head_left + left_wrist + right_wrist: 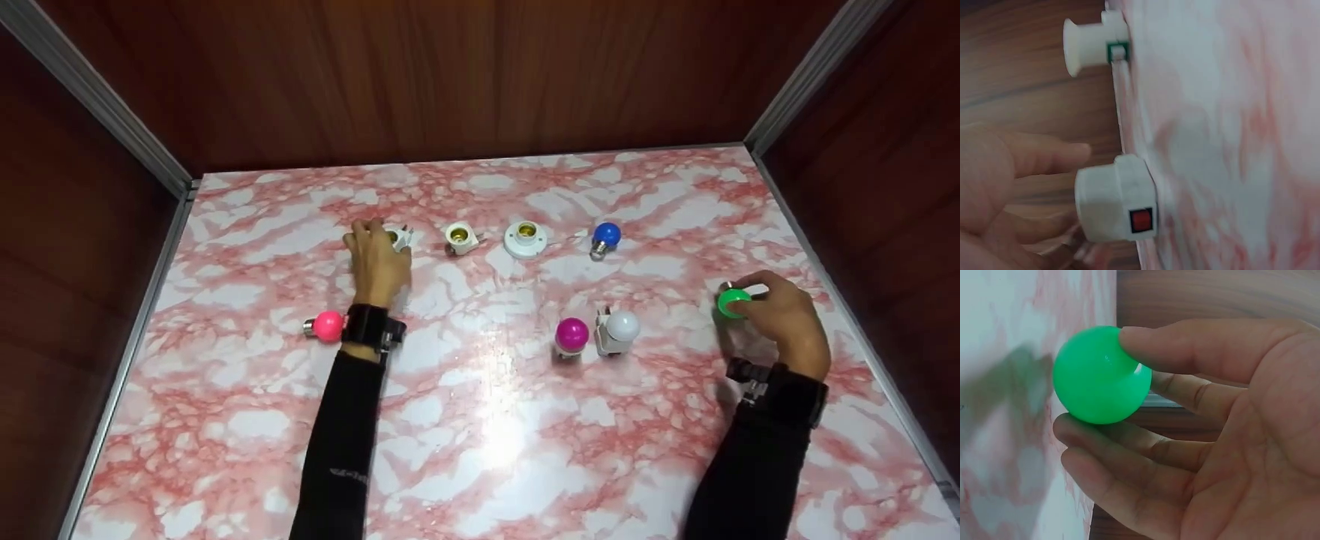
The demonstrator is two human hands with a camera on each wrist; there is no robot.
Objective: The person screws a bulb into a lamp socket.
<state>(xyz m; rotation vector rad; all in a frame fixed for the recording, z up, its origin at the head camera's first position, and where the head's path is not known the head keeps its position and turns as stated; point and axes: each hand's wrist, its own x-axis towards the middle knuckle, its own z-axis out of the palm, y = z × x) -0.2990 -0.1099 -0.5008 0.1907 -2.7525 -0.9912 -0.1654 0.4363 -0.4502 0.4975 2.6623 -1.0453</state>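
My left hand [381,264] is at a white plug-in bulb socket [403,238] at the back left. In the left wrist view this socket [1103,202] stands on the table, a red switch on its side, with my thumb and fingers spread around it. On the right, my right hand [789,319] pinches a green light bulb [733,304] between thumb and fingers. The right wrist view shows the round green bulb [1098,377] near the tabletop; its metal base is hidden there. A pink bulb [328,326] lies beside my left wrist.
Along the back stand another plug-in socket [460,238], a round white lamp base [526,240] and a blue bulb [606,237]. Nearer the middle are a magenta bulb [572,335] and a white bulb [622,327] in a plug-in socket. Wooden panels [465,82] enclose the marbled table.
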